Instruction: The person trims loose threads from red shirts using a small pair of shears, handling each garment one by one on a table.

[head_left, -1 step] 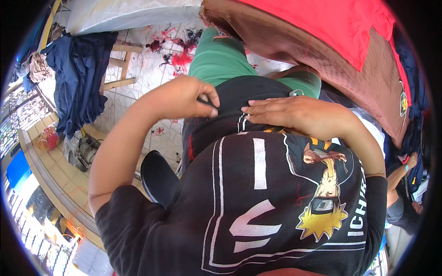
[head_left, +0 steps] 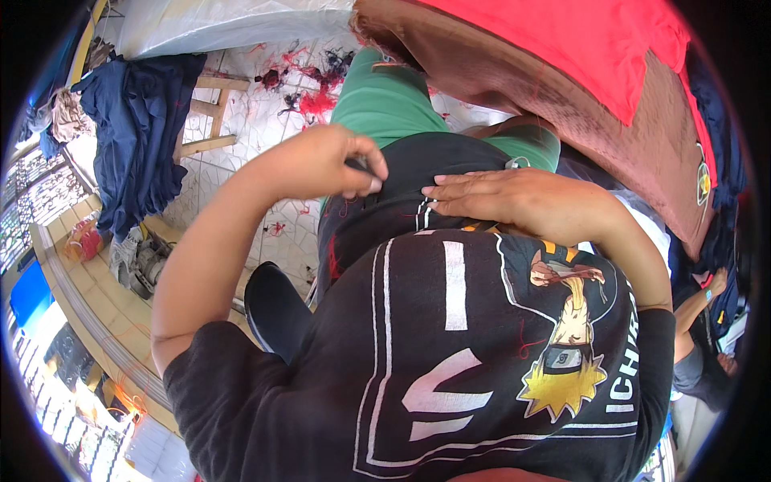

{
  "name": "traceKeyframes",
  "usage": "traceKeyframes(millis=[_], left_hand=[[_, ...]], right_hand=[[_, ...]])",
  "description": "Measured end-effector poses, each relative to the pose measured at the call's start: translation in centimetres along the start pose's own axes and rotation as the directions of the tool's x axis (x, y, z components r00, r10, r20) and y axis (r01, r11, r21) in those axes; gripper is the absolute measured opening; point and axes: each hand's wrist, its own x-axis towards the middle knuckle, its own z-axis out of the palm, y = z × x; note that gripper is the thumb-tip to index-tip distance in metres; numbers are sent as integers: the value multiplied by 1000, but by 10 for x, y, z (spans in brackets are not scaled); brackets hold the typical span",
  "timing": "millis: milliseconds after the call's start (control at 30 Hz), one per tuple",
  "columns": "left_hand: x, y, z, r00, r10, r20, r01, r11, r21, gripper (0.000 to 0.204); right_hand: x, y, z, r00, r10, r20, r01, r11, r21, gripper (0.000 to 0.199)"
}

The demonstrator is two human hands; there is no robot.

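Black cloth (head_left: 426, 165) lies over my lap, by the hem of the black printed T-shirt (head_left: 434, 321) I wear; I cannot tell whether it is a separate piece. My left hand (head_left: 333, 161) is raised at its left side, fingers curled and pinched round a small dark object (head_left: 359, 165). Only a bit of that object shows, too little to name its kind. Flat on the cloth rests my right hand (head_left: 506, 197), its fingers stretched out to the left beside white stripes (head_left: 424, 210). Red thread ends (head_left: 333, 257) cling to the cloth's left side.
Red fabric (head_left: 554, 40) drapes over a brown-covered surface (head_left: 482, 64) ahead of me. Thread scraps (head_left: 317, 100) litter the tiled floor. Dark blue clothing (head_left: 136, 136) hangs over a wooden frame (head_left: 213, 116) at left. Another person's arm (head_left: 695, 309) shows at far right.
My left hand has lifted slightly away from the cloth, and more of the dark object in its fingers shows. The right hand stays where it was.
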Motion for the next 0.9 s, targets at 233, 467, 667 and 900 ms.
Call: traceKeyframes(millis=[233,467,667,900], left_hand=[[4,1,1,961,176,-215,-245,901,-357,37],[-10,66,-19,858,469,-208,-314,801,510,39],[-3,201,90,-122,972,198,-982,-148,118,28],[-36,255,177,-437,851,291,-898,-391,-204,25]], right_hand=[[-1,3,4,998,3,-61,0,999,37,51],[-27,-3,-27,941,221,-256,-219,975,40,57],[-118,-13,-65,528,430,-733,-331,898,288,49],[-188,47,-67,209,657,-724,-623,661,419,21]])
